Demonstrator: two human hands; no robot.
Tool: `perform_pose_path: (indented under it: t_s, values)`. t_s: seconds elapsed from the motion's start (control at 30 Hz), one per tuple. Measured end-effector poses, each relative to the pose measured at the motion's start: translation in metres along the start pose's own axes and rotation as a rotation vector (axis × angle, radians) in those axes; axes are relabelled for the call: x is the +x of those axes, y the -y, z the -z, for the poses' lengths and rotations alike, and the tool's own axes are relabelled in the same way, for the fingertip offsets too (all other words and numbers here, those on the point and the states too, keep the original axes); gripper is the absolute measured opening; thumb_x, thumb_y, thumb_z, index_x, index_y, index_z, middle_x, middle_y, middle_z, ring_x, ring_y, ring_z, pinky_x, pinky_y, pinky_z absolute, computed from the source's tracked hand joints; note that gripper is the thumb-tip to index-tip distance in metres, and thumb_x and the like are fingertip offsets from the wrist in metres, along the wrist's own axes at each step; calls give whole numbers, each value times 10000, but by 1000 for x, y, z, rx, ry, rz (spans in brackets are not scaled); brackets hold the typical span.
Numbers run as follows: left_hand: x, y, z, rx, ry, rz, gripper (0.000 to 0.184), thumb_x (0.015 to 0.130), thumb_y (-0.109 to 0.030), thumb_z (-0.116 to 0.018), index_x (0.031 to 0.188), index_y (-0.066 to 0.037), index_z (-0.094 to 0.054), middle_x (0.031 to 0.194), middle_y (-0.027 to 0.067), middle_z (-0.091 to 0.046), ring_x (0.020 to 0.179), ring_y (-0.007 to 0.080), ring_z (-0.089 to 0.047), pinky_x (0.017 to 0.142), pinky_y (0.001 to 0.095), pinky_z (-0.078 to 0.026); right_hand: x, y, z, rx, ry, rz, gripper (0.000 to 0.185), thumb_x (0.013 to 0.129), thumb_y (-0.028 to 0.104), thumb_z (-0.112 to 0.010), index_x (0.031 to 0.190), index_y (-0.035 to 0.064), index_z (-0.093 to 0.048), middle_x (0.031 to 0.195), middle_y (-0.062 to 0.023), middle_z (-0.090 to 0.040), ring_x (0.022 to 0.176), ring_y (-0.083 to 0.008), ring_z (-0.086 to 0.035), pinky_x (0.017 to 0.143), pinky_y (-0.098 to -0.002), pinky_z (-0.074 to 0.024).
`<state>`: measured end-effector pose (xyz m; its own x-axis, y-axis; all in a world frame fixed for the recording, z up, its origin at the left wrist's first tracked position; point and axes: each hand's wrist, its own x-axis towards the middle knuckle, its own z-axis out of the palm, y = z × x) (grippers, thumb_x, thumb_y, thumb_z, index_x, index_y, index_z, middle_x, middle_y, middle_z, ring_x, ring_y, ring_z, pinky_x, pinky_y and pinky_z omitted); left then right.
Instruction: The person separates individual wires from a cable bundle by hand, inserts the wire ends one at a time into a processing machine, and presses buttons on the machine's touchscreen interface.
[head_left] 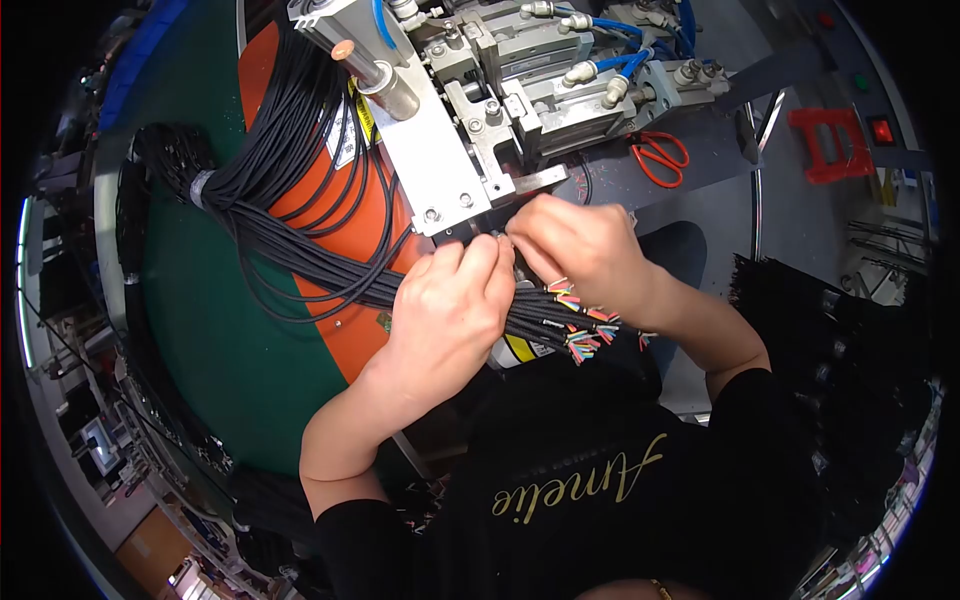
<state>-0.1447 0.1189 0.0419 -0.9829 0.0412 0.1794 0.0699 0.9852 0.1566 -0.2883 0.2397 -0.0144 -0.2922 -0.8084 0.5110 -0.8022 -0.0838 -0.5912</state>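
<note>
Just below the machine's white metal plate (430, 165), both my hands are closed and close together. My left hand (450, 300) pinches at the plate's front edge, where a black cable appears to run into its fingers; the cable's end is hidden. Fingertips pressed together, my right hand (585, 245) is beside it, and whatever it grips is too small to make out. Under my hands passes a bundle of black cables (340, 270). Its cut ends (582, 345) fan out below my right hand, showing stripped, multicoloured inner wires.
Pneumatic cylinders (570, 115) with blue hoses fill the back of the machine. Red-handled scissors (660, 160) lie to its right. An orange sheet (360, 340) covers part of the green table (210, 320). More black cables (840, 370) hang at the right.
</note>
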Motion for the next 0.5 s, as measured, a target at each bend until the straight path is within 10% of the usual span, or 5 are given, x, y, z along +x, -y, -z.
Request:
perform_pose_path:
  t_s: [0.27, 0.5]
  values:
    - [-21, 9, -5, -243, -152, 180, 407, 621, 19, -677, 1026, -17, -681, 874, 91, -554, 757, 244, -560, 657, 357, -463, 0, -7, 3, 577, 203, -501, 100, 863, 55, -661, 818, -26, -624, 633, 17, -558, 538, 2, -462, 466, -201, -354]
    - [-44, 13, -11, -118, -186, 290, 372, 676, 23, -718, 1041, 10, -652, 829, 95, -578, 719, 264, -580, 643, 370, -443, -2, -8, 9, 362, 146, -415, 112, 826, 71, -719, 882, -8, -663, 601, -15, -576, 495, -51, -495, 472, -241, -392]
